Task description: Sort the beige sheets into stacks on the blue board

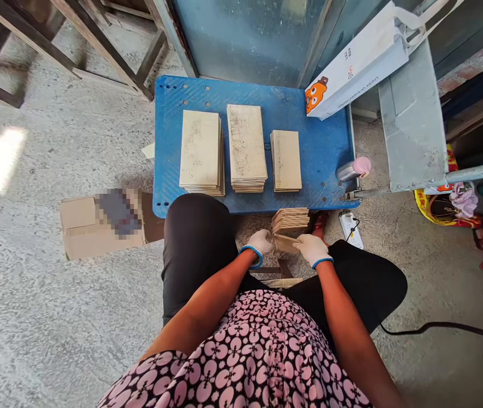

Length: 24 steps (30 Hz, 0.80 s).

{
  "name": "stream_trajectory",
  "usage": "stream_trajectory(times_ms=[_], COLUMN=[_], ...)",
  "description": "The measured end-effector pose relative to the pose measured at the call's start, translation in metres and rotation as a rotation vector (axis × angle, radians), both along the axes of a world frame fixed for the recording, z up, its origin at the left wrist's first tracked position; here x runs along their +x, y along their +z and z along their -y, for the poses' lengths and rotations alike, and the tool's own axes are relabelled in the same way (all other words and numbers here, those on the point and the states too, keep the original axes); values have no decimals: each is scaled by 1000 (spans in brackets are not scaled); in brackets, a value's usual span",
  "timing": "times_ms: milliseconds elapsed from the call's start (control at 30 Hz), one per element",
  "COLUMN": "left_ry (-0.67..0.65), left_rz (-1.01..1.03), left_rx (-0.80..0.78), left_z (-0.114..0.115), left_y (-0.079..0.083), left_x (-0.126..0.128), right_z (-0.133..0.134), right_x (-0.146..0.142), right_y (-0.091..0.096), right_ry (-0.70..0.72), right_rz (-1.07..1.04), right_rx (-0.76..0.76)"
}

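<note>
Between person's knees [199, 226], right gloved hand [313, 249] grips pale board [285, 243] by edge, near lower stack [290, 219]; left gloved hand [260, 242] curls beside board, cannot tell if gripping. Blue table [322, 150] beyond bears three board stacks [248, 141].

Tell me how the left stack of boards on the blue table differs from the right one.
The left stack is broader and longer than the right stack. The left stack sits toward the left end of the blue table; the right stack is closer to the bottle. Both are pale rectangular boards piled flat.
</note>
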<state>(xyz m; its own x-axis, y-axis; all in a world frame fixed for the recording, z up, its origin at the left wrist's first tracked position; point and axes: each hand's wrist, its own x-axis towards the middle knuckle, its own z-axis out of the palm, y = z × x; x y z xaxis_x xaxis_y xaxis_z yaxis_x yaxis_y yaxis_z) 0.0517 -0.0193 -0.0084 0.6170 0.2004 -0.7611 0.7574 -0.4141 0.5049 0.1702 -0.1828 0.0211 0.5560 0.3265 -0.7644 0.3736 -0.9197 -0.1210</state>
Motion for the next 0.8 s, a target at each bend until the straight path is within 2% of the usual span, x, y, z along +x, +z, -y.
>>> stream_trajectory(times_ms=[133, 233, 367, 533, 600, 667, 733, 800], left_ry=[5, 26, 249, 533, 612, 664, 687, 692], left_rz=[74, 242, 422, 431, 458, 483, 507, 524], left_rx=[-50, -168, -472, -648, -675, -676, -653, -606], left_z=[-7, -6, -3, -4, -8, -16, -27, -41], left_y=[11, 22, 33, 50, 61, 72, 80, 86], left_x=[-3, -4, -2, 8, 15, 25, 36, 50], right_z=[3, 8, 14, 5, -6, -18, -30, -40], right_x=[13, 24, 41, 61, 65, 66, 64, 58], right_y=[25, 43, 69, 97, 101, 99, 92, 83], right_ry=[-9, -111, -343, -521, -592, -727, -873, -936], right_rz=[8, -19, -142, -242, -218, -129, -45, -15], right_rx=[47, 233, 544, 768, 837, 953, 1078, 1128])
